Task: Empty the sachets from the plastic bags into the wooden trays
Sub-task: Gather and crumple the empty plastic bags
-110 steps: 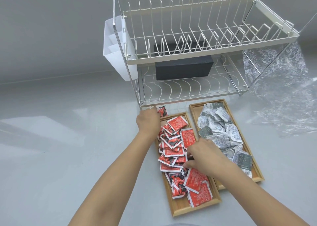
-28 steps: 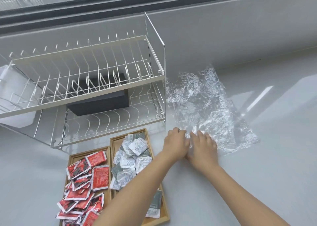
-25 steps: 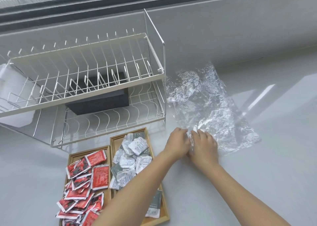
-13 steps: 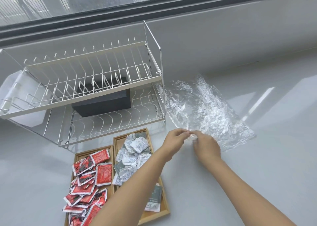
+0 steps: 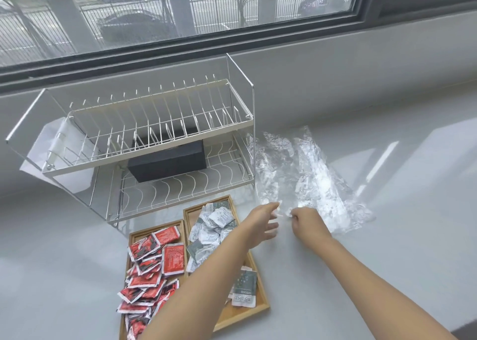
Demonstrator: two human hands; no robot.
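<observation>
You are standing at a grey counter (image 5: 387, 275) under a window, with a two-tier wire dish rack (image 5: 154, 143) sitting far left and holding a black box (image 5: 167, 161) on its lower shelf.

The plastic bags (image 5: 309, 174) are lying flat, crumpled and clear, just right of the rack. Their long axis is running from far left to near right, and their near edge is meeting your hands. They are looking empty; no sachet is showing through the film.

Two wooden trays (image 5: 260, 306) are sitting side by side at near left: red sachets (image 5: 154, 267) are overflowing the left one, and white and grey sachets (image 5: 214, 226) are filling the right one.

Your right hand (image 5: 307, 223) is the nearer one, curled at the bags' near edge, apparently pinching the film; blur is hiding the contact. Your left hand (image 5: 263, 223) is hovering with fingers spread and loose, gripping nothing, just left of that edge.
</observation>
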